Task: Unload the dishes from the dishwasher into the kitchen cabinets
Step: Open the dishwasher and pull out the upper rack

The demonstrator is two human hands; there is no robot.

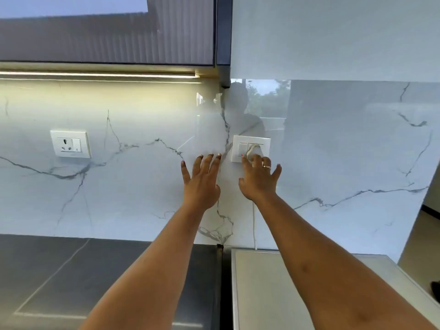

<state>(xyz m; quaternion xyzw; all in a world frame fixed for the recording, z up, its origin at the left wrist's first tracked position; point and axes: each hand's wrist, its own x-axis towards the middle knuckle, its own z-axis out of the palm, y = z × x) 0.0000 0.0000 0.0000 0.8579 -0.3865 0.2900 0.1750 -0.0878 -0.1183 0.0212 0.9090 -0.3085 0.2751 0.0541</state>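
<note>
Head view: both bare forearms reach forward to a glossy marble backsplash [133, 177]; no dishes or dishwasher in frame.
Left hand [202, 179]: centre of frame, fingers straight and spread, palm toward the wall with fingertips on or just off it. Holds nothing.
Right hand [259, 181]: just right of centre, fingers apart, index tip at the lower left corner of a white switch plate [238, 148]. Nothing gripped as far as can be seen. A ring [267, 166] sits on one finger.
Switch plate detail: a white plug [254, 147] appears seated in it, just above the right hand's knuckles. Its cord [254, 222] drops toward the bottom of the frame.
Upper cabinet [107, 39]: upper left of frame, dark ribbed door, shut, with a lit light strip [97, 74] under it.
Other fixtures: wall socket [70, 144] at left of frame; dark countertop [71, 270] lower left; white appliance top [273, 294] lower right, kind not identifiable.
Task items: dishes not visible anywhere; whether the white appliance is the dishwasher cannot be told.
Progress, judged: nothing here shows any dish moved or stored. The hands are busy at the switch, likely power handling. Unloading itself appears to lie wholly ahead, or out of view.
</note>
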